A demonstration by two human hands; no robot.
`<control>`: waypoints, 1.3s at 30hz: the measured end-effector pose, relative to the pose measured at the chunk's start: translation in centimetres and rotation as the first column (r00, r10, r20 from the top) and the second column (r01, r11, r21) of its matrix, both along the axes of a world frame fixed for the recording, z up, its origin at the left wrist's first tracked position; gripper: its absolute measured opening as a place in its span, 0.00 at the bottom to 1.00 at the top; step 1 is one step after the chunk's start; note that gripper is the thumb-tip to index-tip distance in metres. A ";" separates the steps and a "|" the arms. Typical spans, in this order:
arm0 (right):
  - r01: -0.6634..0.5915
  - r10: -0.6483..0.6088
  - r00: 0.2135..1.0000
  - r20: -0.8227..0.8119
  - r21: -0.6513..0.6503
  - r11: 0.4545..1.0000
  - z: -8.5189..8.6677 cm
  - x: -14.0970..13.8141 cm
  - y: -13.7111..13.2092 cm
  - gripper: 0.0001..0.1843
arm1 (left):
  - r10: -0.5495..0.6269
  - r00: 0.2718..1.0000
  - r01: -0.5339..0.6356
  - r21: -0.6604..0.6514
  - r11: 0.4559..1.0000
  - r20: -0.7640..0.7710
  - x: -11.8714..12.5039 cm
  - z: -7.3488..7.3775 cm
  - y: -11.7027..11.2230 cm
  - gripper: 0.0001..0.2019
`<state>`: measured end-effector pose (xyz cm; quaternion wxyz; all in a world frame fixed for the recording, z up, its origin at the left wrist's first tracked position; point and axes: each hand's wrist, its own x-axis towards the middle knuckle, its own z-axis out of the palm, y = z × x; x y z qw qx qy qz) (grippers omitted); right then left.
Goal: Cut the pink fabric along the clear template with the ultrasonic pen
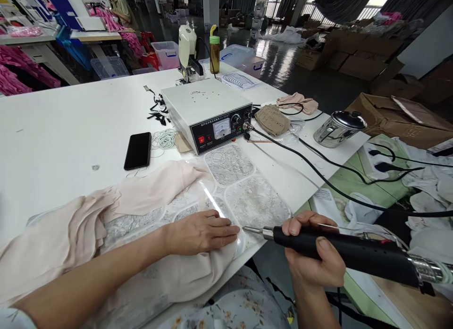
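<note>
My left hand (204,231) lies flat, fingers stretched out, on a clear plastic template (231,219) with white curved outlines. Pale pink fabric (201,274) spreads beneath the template and hand. In my right hand (314,253) is a black handheld ultrasonic cutter (339,249), fingers and thumb wrapped around its barrel. Its narrow metal tip points left and ends just beside my left fingertips, close to the template's edge; whether it touches cannot be made out. More layers of the pink fabric (76,220) lie in folds to the left, under my forearm.
A white generator box (208,105) with a dial stands mid-table, a black cable running right. Nearby are a phone (137,151), cord loops (164,139), a steel canister (339,129), cardboard patterns (272,120) and a bottle (214,53). A cardboard box (403,123) stands at right.
</note>
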<state>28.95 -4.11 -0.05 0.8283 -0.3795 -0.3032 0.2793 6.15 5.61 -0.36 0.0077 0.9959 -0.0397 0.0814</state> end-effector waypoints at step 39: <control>-0.007 0.007 1.000 0.010 -0.010 1.000 -0.1 0.1 -0.1 0.11 | 0.031 0.999 -0.032 -0.028 0.999 -0.034 -0.5 -0.5 -0.3 0.18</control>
